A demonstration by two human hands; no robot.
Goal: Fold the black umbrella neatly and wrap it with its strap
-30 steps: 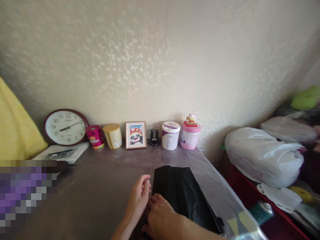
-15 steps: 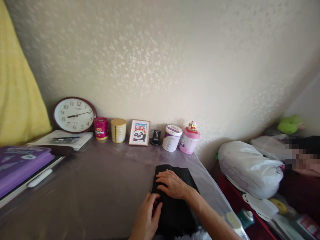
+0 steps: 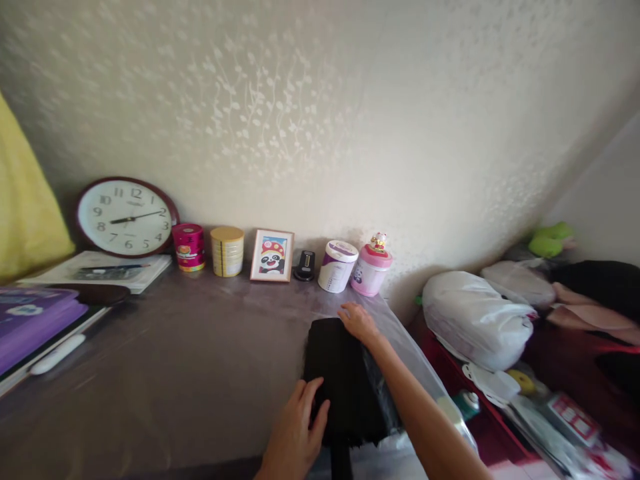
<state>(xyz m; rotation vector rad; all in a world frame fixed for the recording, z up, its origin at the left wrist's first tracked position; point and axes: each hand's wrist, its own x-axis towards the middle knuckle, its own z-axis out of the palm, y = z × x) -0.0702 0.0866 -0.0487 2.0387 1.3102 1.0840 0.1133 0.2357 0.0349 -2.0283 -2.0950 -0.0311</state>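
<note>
A folded piece of black cloth (image 3: 337,380) lies flat near the table's right side, its lower edge ragged and a narrow black strip hanging below it. My left hand (image 3: 300,420) rests against the cloth's lower left edge, with thumb and forefinger apart and the other fingers partly hidden. At the far right corner of the cloth is my right hand (image 3: 359,321), its fingers stretched out and touching or just above the edge. Neither hand visibly grips anything.
Along the wall stand a clock (image 3: 127,217), a pink tin (image 3: 189,248), a yellow-lidded tin (image 3: 227,252), a panda picture frame (image 3: 273,256), a small black stand (image 3: 305,265) and two lidded tubs (image 3: 338,268). Purple books (image 3: 40,320) lie left; a white bag (image 3: 475,320) sits right.
My right hand has moved from the middle of the cloth to its far right corner. My left hand stays at the left edge. The camera view has shifted slightly right and down.
</note>
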